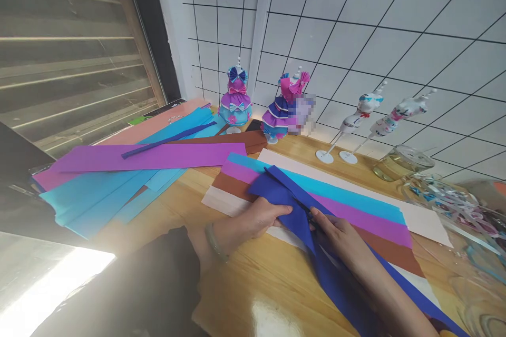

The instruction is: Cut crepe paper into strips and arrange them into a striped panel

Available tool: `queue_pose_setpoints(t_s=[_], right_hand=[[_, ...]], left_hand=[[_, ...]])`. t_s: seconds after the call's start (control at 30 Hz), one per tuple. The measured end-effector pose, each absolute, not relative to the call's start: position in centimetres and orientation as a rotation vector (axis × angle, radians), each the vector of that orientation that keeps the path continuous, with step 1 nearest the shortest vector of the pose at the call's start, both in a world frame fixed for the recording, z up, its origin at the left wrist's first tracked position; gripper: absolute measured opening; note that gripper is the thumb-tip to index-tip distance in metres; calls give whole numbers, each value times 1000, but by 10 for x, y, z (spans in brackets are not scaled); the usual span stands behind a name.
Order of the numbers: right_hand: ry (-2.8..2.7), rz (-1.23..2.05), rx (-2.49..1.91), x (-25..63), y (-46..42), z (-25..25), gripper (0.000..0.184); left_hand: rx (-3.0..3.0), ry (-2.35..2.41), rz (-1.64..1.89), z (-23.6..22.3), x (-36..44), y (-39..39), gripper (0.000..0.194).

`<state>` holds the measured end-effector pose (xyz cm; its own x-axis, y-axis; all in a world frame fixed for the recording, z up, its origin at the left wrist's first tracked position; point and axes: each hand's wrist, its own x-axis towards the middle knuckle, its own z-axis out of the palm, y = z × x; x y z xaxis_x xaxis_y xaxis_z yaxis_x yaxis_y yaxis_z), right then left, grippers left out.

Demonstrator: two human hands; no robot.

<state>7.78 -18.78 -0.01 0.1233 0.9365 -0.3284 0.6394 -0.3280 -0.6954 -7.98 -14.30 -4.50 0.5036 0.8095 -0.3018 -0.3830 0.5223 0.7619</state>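
A dark blue sheet (pixel 296 221) of thin paper or cloth lies slantwise across the table, running to the bottom right. My left hand (pixel 263 216), with a bangle at the wrist, grips its near edge between thumb and fingers. Closed around the handles of dark scissors (pixel 302 204) is my right hand (pixel 334 229); the blades sit in a long slit in the sheet, and the handles are mostly hidden. Beneath lie side-by-side strips in light blue (pixel 324 187), purple (pixel 375 224), brown (pixel 395 250) and white (pixel 221 201). A pale pink strip (pixel 427 220) lies behind them.
More purple (pixel 190 157), blue (pixel 79 205) and brown (pixel 253 139) sheets overlap at the left. Two dressed mini mannequins (pixel 236 97) (pixel 276 113) and two slanted ones (pixel 361 110) (pixel 403 113) stand by the tiled wall. A clear jar (pixel 403 163) and tangled ribbons (pixel 443 200) are at right.
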Motion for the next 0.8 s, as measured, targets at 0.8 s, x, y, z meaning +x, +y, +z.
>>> queue_pose_setpoints(t_s=[0.8], right_hand=[[-1440, 1127, -2015, 74, -189, 6, 52]], left_hand=[[758, 571, 778, -48, -81, -142, 39]])
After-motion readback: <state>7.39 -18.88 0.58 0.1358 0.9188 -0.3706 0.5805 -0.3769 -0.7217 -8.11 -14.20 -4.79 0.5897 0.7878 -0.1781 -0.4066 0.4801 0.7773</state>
